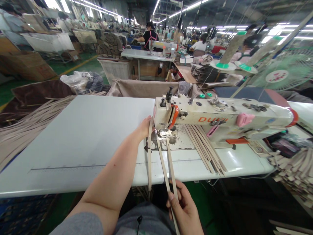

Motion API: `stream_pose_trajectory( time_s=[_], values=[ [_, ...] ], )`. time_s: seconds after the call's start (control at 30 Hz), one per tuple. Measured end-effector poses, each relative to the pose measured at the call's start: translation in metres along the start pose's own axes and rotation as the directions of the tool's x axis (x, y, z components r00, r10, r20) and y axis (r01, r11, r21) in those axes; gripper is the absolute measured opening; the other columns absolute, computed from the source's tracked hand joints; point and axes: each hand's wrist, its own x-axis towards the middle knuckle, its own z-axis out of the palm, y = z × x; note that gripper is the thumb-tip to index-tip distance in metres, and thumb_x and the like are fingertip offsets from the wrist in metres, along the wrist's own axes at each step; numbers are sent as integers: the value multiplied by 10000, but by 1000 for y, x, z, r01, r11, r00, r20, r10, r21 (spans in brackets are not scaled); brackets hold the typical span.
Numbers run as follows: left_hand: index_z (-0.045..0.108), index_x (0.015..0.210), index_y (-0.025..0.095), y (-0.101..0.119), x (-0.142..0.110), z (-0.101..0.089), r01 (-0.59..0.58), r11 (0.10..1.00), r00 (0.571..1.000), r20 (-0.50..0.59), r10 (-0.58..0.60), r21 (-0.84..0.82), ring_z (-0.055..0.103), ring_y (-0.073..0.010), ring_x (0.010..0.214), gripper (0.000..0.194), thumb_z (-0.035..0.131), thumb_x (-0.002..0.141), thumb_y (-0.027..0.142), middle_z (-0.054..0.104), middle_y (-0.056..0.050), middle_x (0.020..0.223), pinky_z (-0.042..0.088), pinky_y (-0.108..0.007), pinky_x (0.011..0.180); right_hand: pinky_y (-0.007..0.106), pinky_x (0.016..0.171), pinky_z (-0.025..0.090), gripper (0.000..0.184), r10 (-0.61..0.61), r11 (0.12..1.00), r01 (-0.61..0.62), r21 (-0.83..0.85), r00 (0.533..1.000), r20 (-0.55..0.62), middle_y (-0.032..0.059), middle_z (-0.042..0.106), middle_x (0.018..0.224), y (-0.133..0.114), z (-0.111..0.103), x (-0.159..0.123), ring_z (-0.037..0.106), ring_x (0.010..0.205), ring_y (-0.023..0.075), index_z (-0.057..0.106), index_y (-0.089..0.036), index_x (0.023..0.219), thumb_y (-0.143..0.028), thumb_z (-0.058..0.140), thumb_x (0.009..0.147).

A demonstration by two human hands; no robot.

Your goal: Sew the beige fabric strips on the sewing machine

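Observation:
A white sewing machine (220, 117) stands on a white table (80, 140). My left hand (144, 128) reaches to the left side of the machine head and touches a beige strip (149, 156) that hangs down over the table's front edge. My right hand (184, 209) is below the table's front edge and pinches the near ends of two thin beige strips (168, 166) that run up under the presser foot (166, 133).
A bundle of beige strips (205, 150) lies on the table under the machine arm. More strips pile at the left (29, 120) and far right (293, 169). A green fan (286, 70) and thread cones (232, 45) stand behind. Other people sew at tables in the background.

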Motion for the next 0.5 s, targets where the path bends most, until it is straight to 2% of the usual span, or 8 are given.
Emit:
stream_pose_trajectory(
  time_s=[0.13, 0.2, 0.33, 0.5],
  values=[
    [812, 1396, 169, 6, 0, 5, -26, 997, 999, -26, 24, -74, 726, -382, 1403, 439, 726, 967, 212, 826, -127, 1431, 555, -556, 1303, 258, 470, 472, 769, -26, 1000, 26, 7, 999, -46, -64, 684, 671, 3, 9, 8, 514, 465, 121, 713, -234, 1308, -784, 955, 828],
    [793, 1446, 165, 9, -1, 5, -36, 997, 999, -23, 35, -68, 729, -394, 1408, 488, 741, 966, 231, 817, -142, 1447, 553, -572, 1305, 257, 464, 469, 761, -32, 999, 32, 0, 999, -31, -61, 690, 676, 6, 10, 15, 518, 457, 119, 702, -229, 1303, -790, 935, 844],
    [818, 1409, 168, 15, -1, 5, 15, 1000, 999, -38, -16, -25, 704, -418, 1467, 455, 733, 962, 182, 796, -153, 1507, 538, -586, 1326, 243, 458, 453, 736, -39, 999, 39, -22, 999, 21, -56, 694, 687, 12, 11, 26, 538, 462, 116, 691, -211, 1316, -780, 893, 896],
    [809, 1392, 141, 20, -4, 7, 55, 998, 995, -83, -56, -22, 722, -400, 1453, 406, 727, 999, 202, 796, -167, 1506, 533, -563, 1326, 237, 452, 442, 711, -46, 999, 46, -9, 999, -3, -64, 681, 676, 15, 14, 28, 514, 454, 108, 689, -213, 1301, -769, 888, 906]
  ],
)
